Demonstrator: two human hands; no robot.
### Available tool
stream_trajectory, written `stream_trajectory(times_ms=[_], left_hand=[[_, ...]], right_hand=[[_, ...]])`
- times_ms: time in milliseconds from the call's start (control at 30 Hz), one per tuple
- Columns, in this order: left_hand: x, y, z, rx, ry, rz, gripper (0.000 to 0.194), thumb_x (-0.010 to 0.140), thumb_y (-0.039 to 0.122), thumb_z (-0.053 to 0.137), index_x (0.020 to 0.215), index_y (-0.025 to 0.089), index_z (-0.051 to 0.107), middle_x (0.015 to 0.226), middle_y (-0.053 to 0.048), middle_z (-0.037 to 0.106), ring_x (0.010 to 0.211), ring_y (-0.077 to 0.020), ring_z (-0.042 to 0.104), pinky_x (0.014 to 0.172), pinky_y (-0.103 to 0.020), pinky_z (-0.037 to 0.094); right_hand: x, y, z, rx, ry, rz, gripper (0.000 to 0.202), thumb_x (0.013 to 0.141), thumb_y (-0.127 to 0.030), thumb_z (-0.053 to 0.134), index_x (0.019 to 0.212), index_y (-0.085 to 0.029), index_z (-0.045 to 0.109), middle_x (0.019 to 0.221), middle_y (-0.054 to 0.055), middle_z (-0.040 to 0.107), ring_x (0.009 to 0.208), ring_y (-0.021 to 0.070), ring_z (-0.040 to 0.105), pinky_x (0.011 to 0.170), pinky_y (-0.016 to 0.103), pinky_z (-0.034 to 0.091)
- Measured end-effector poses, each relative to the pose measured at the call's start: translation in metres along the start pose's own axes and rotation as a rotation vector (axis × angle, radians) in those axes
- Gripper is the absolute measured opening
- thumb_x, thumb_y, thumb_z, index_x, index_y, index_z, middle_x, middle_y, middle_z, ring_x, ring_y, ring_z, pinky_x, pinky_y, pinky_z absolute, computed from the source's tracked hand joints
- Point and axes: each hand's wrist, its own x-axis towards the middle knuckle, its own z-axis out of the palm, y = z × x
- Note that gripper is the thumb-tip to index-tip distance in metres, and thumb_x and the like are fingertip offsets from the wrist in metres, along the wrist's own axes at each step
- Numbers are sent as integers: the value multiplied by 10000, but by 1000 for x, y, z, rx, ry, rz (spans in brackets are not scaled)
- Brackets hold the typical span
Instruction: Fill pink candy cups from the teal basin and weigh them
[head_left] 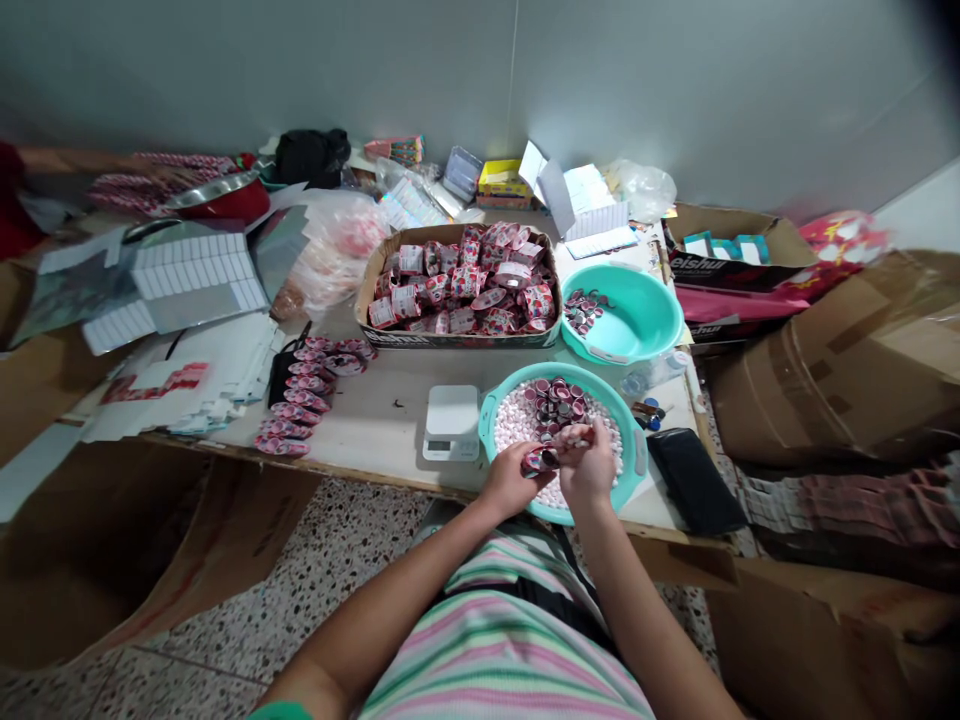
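Observation:
My left hand (pixel 508 482) is wrapped round a small red-and-pink printed container (pixel 537 461), held low over a turquoise basin (pixel 488 408). Close beside its mouth, my right hand (pixel 589 470) is closed with curled fingers, and small pale pieces (pixel 574 440) show between them. The basin is filled with small pinkish-white balls (pixel 512 417). On top of these, towards the far side, lies a heap of round dark-pink caps (pixel 556 402). What is inside the container is hidden from me.
A white scale (pixel 451 422) stands left of the basin. Behind are a carton (pixel 461 341) of printed containers and a second turquoise basin (pixel 651 318) with some caps. Several printed containers (pixel 300 397) lie left. A black pouch (pixel 696 482) lies right. Another person's arm (pixel 82 160) reaches in far left.

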Motion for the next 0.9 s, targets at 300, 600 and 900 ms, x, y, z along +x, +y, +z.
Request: stream_trajectory(times_ms=[300,600,900], left_hand=[[-5,-11,-33,-406,191,-99,440,694,243,724,1103,155,588,1078,-71,670,978,-196,639,885,-309,511],[-16,-11,-47,-327,165,-14,407,731,241,697,1120,181,592,1142,-66,643,1040,-197,614,942,-318,487],[-18,-8,-44,-357,192,-44,403,747,233,689,1132,174,583,1124,-66,651,1031,-194,617,933,-308,494]], right_hand=[[32,25,-66,-670,-115,-162,330,761,-492,556,624,-192,564,570,2,564,522,138,493,494,259,400],[31,84,-71,-1291,-513,-392,160,736,-327,590,827,-198,609,906,92,589,931,269,510,896,406,359],[37,95,-83,-1442,-578,-384,193,800,-397,522,733,-216,518,728,62,556,746,226,507,718,328,360]])
